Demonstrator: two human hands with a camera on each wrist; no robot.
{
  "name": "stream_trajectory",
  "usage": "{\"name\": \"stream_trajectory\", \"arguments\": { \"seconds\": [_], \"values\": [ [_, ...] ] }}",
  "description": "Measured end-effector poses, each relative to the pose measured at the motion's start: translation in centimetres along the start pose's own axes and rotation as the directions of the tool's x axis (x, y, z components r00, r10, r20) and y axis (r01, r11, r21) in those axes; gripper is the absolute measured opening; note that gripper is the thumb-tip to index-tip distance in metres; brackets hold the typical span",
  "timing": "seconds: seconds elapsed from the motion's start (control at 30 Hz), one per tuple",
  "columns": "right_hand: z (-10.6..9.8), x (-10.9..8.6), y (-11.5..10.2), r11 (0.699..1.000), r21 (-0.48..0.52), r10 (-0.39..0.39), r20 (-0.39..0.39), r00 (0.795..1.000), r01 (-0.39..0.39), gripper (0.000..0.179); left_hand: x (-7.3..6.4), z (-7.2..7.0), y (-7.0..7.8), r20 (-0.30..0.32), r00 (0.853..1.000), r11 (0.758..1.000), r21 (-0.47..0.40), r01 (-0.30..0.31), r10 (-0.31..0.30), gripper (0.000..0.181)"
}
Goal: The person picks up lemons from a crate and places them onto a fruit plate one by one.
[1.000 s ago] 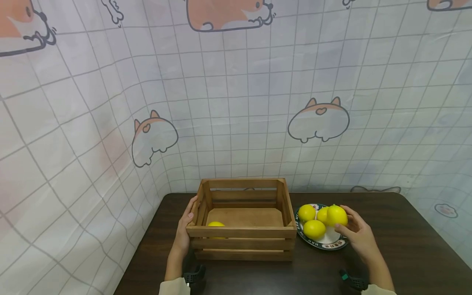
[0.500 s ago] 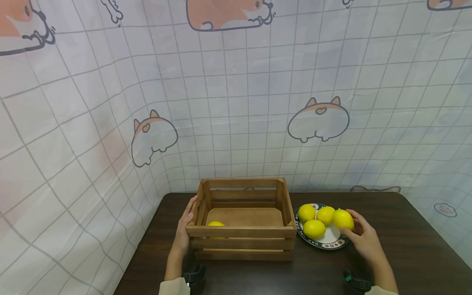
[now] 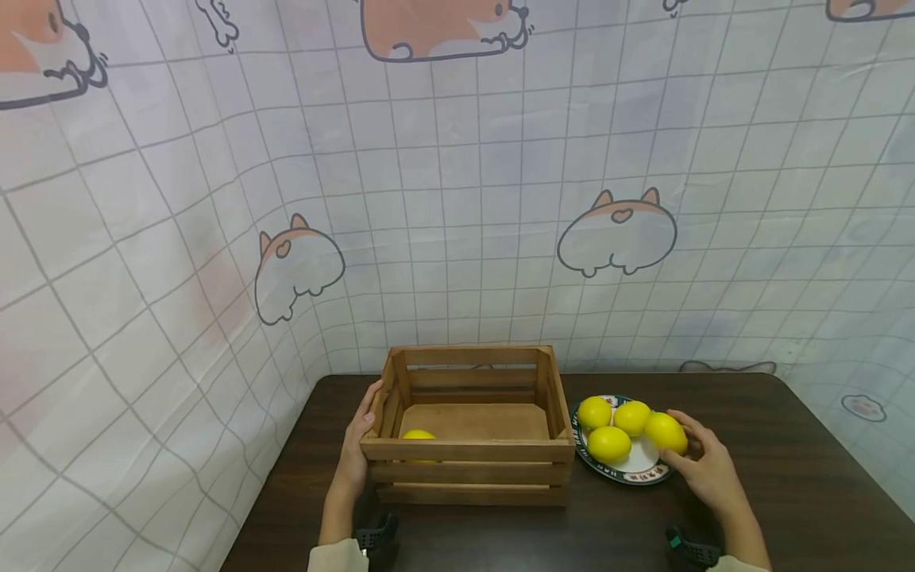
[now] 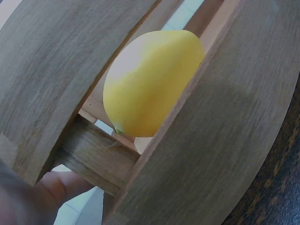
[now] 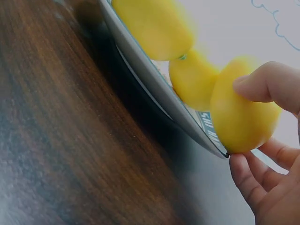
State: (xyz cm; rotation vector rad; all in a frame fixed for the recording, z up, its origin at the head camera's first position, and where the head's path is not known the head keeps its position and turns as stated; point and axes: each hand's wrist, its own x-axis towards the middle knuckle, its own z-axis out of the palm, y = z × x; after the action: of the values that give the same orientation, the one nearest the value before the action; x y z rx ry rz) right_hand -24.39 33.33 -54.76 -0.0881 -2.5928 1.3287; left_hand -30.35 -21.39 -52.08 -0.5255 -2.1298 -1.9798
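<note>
A wooden slatted crate (image 3: 468, 451) stands on the table, with one lemon (image 3: 418, 435) inside near its front left corner. That lemon (image 4: 150, 84) shows between the slats in the left wrist view. My left hand (image 3: 353, 453) grips the crate's left side. To the right of the crate, a patterned plate (image 3: 636, 477) bears several yellow lemons (image 3: 610, 445). At the plate's right edge my right hand (image 3: 711, 461) holds a lemon (image 3: 665, 433). In the right wrist view the thumb lies on this lemon (image 5: 243, 117) and the fingers are at its lower side.
The dark wooden table (image 3: 772, 445) extends right of the plate and in front of the crate. A white gridded cloth (image 3: 472, 238) with dog drawings hangs behind the table and along the left.
My right hand has brought its lemon right and down onto the plate's right side, and the lemon has tilted. The left hand and the crate have stayed in place.
</note>
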Motion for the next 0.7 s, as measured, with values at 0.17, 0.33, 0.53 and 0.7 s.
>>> {"name": "stream_trajectory", "arguments": {
  "seconds": [0.17, 0.33, 0.53, 0.7],
  "values": [
    [0.13, -0.05, 0.08, 0.999, -0.028, -0.023, 0.009, 1.000, 0.023, 0.072, -0.04, 0.01, -0.06, -0.004, 1.000, 1.000, 0.005, 0.000, 0.000, 0.058],
    [0.21, -0.10, -0.11, 0.998, -0.052, -0.039, 0.025, 0.999, 0.040, 0.072, -0.07, 0.00, -0.09, -0.007, 1.000, 1.000, -0.002, 0.001, -0.001, 0.058],
    [0.38, -0.07, -0.30, 0.997, -0.072, -0.026, 0.059, 0.998, 0.030, 0.068, -0.04, -0.02, -0.10, -0.009, 1.000, 1.000, 0.001, 0.000, 0.000, 0.058],
    [0.56, 0.13, -0.29, 0.994, -0.096, -0.050, 0.072, 0.996, 0.056, 0.062, -0.02, -0.05, -0.08, -0.005, 1.000, 1.000, -0.003, 0.005, -0.005, 0.058]
  ]
}}
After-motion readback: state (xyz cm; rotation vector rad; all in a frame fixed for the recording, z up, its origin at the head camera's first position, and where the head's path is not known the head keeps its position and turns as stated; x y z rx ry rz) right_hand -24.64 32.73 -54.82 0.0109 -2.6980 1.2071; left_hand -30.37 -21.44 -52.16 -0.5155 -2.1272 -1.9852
